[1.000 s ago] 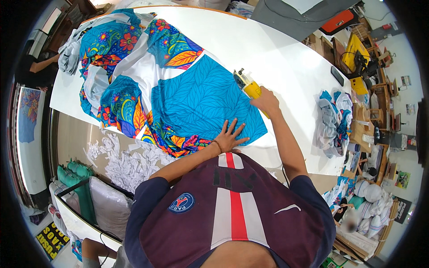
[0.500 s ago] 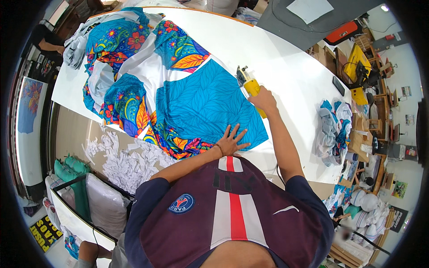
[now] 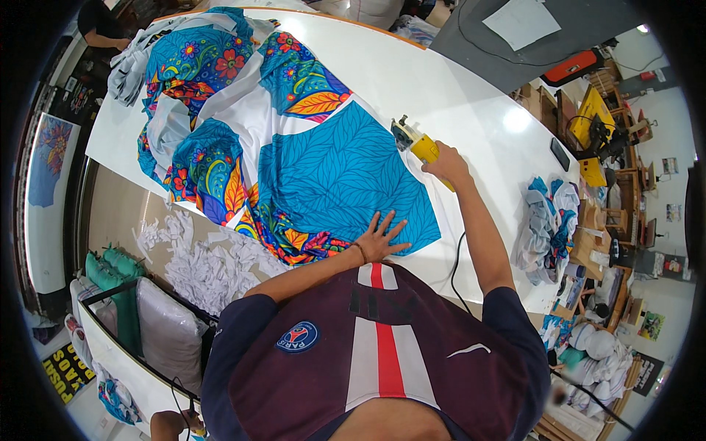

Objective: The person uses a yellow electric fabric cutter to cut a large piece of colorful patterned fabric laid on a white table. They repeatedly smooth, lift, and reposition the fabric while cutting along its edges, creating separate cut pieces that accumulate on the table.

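My right hand is closed around the yellow body of a handheld electric fabric cutter. Its metal head rests at the right edge of a blue leaf-patterned fabric, close to the upper right corner. Flat on that fabric's lower right part lies my left hand, its fingers spread. A black cord hangs beside my right forearm. Floral printed fabric with white undersides is bunched up to the left of the blue piece.
The white table carries a pile of fabric scraps and a phone at right. White offcuts lie heaped below its left edge. A co-worker's arm shows at far left, another person's hand at bottom left.
My right hand and the cutter have shifted slightly right, the cutter turning more sideways. My left hand stays flat on the fabric. Co-workers' arms at far left and bottom left have moved.
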A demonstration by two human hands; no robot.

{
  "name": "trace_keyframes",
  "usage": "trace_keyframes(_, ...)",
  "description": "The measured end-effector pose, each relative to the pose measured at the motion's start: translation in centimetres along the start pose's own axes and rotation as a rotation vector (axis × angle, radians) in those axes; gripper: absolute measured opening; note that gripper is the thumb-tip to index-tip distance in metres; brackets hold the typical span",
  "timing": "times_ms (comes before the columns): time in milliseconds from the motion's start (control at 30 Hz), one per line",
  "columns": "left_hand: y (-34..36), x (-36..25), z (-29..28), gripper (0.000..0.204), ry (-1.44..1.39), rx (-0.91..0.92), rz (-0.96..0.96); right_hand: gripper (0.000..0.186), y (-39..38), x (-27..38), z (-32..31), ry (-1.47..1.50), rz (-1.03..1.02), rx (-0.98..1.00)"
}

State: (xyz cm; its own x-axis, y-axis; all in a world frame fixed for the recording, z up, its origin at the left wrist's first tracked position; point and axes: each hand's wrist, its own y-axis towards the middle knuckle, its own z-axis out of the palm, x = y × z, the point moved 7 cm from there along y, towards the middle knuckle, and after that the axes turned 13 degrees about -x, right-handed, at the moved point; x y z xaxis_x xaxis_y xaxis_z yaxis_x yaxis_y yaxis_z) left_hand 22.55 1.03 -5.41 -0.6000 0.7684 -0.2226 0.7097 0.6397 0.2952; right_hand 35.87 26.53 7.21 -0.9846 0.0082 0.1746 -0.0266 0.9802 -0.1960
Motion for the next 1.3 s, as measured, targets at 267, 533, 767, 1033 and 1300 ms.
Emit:
trace_keyframes(267,0.0,0.1,-1.2,0.096,-0.052,-0.23,-0.003,0.069,2.9,2.4,0.4,-0.001,-0.052,0.021)
trace_keyframes(533,-0.1,0.0,-0.5,0.103,-0.129,-0.13,-0.026,0.071,6.2,6.4,0.3,-0.033,-0.107,0.028)
trace_keyframes(767,-0.2,0.1,-0.6,0.059,-0.078,-0.234,-0.019,0.071,9.0,9.9,0.3,-0.037,-0.147,0.036)
trace_keyframes(1033,-0.3,0.2,-0.4,0.076,-0.09,-0.29,-0.021,0.071,11.1,13.0,0.7,-0.028,-0.161,0.04)
trace_keyframes(1300,0.0,1.6,-2.5,0.069,-0.137,-0.119,-0.036,0.062,9.9,7.6,0.1,0.041,-0.172,0.068)
